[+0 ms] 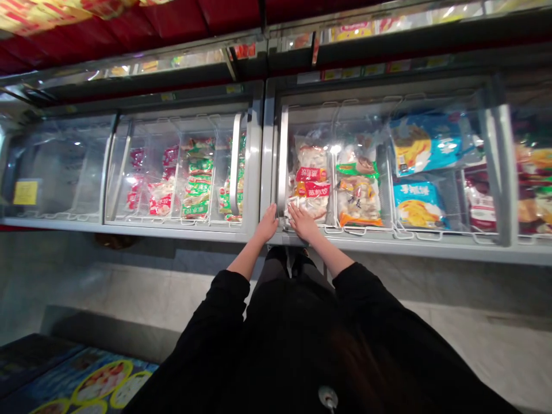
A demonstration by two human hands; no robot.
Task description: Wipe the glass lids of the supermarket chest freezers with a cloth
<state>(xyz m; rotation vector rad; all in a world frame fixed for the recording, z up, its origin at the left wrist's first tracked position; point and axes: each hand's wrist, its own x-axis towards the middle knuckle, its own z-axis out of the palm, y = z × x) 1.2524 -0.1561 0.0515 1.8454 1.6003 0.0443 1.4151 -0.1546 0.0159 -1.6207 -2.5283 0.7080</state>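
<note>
My left hand rests on the grey metal frame where two chest freezers meet, its fingers stretched out flat. Just to its right, my right hand lies with spread fingers at the lower left corner of the right freezer's sliding glass lid, near the foot of a long upright handle. Neither hand holds anything. Under that glass, red and white bags of frozen food lie closest to my right hand. Beside them is a green and orange bag in the neighbouring wire basket.
Farther right are blue bags. The left freezer holds green and red bags and has its own handle. A shelf runs above both freezers. A printed box stands behind me at the lower left.
</note>
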